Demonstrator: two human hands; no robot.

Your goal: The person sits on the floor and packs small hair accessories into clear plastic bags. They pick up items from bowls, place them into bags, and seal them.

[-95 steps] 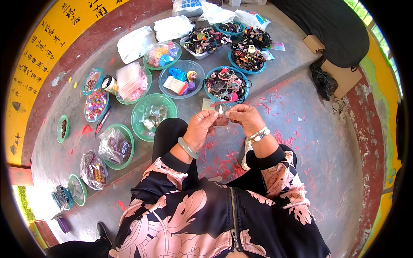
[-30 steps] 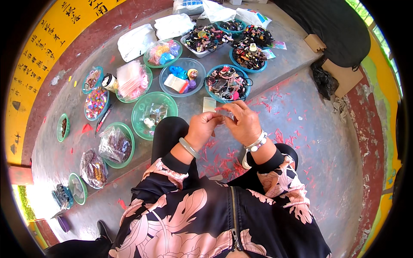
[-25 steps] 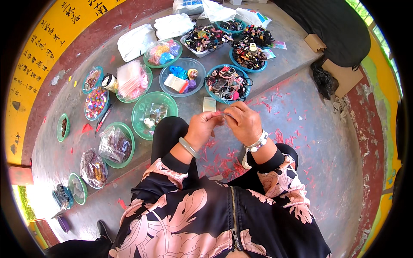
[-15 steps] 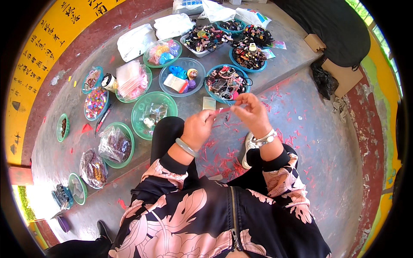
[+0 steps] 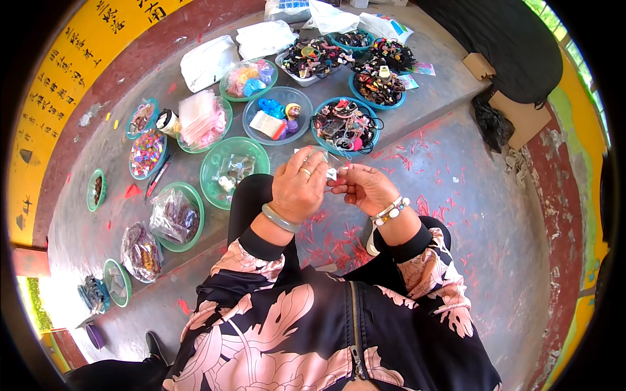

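In front of my knees, both hands are closed close together, fingertips nearly meeting. My left hand [image 5: 300,188], with a ring on it and a bangle at the wrist, is turned back-up and pinches one side of a small white piece [image 5: 331,173]. My right hand [image 5: 365,189], wearing a beaded bracelet, has its fingers curled against the other side, where a bit of pinkish red shows. The fingers hide most of what they hold, so its kind is unclear. Just beyond sits a blue basin [image 5: 377,133] of black elastic hair ties [image 5: 342,124].
A green basin [image 5: 207,186] holding clear packets stands left of my hands, with a translucent basin [image 5: 251,130] behind it. More basins and bags crowd the raised concrete ledge. Red scraps [image 5: 326,244] litter the floor. A black bag [image 5: 492,124] lies at right.
A pink strip was stretched between my hands; now they have come together, lower on the right. My left hand has rolled back-up over a small white piece, and the strip is mostly hidden.
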